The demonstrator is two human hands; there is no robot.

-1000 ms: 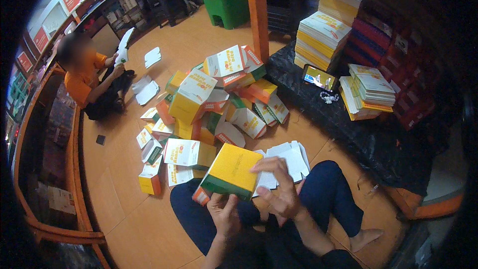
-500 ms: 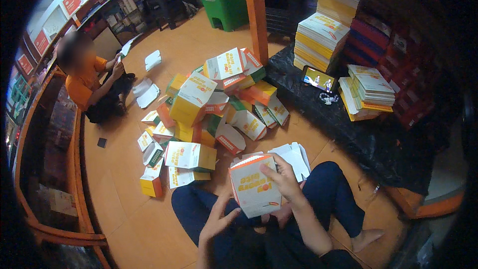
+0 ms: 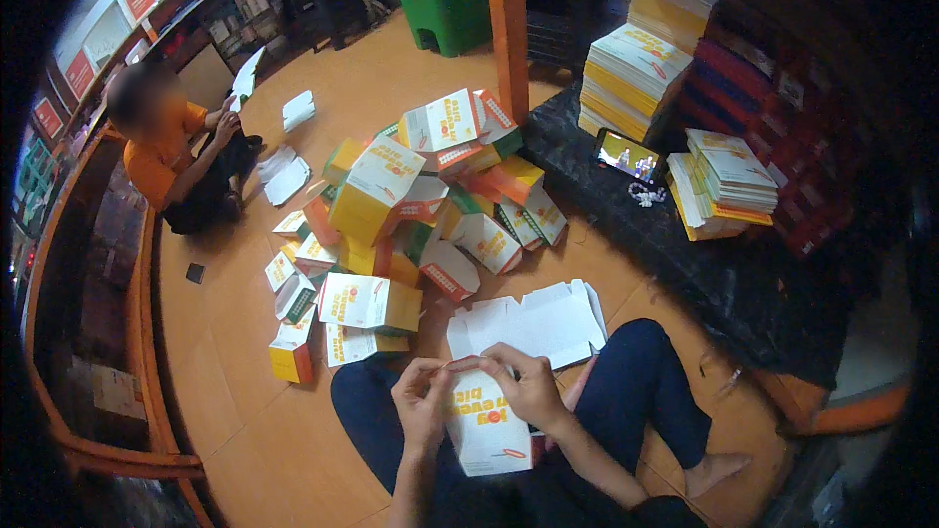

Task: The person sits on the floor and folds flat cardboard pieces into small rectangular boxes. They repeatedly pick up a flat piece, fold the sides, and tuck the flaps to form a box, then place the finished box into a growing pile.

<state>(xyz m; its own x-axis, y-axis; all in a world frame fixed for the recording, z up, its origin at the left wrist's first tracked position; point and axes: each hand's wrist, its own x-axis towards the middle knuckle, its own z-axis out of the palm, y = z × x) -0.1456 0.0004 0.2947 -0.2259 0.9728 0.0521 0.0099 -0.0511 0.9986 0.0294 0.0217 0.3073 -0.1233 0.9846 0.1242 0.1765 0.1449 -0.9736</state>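
Over my lap I hold a white cardboard food box (image 3: pixel 489 435) printed in yellow and orange. My left hand (image 3: pixel 423 393) pinches its far left corner. On the far right corner, the fingers of my right hand (image 3: pixel 530 389) are closed too, and the fingertips of both hands nearly meet along the top edge. Just beyond my hands, a flat unfolded box blank (image 3: pixel 528 323) lies on the floor with its plain white side up. Its near edge is partly behind my fingers. The underside of the held box is hidden.
Folded boxes lie in a loose heap (image 3: pixel 381 176) ahead. On the dark ledge at right are tall flat-box stacks (image 3: pixel 636 68), a lower stack (image 3: pixel 729 181), a phone (image 3: pixel 627 155) and a beaded string (image 3: pixel 646 195). A seated person (image 3: pixel 166 156) handles a blank at far left.
The box has turned and come lower, nearer my lap. My left hand has moved up to its far edge and closed there. More of the flat blank shows.
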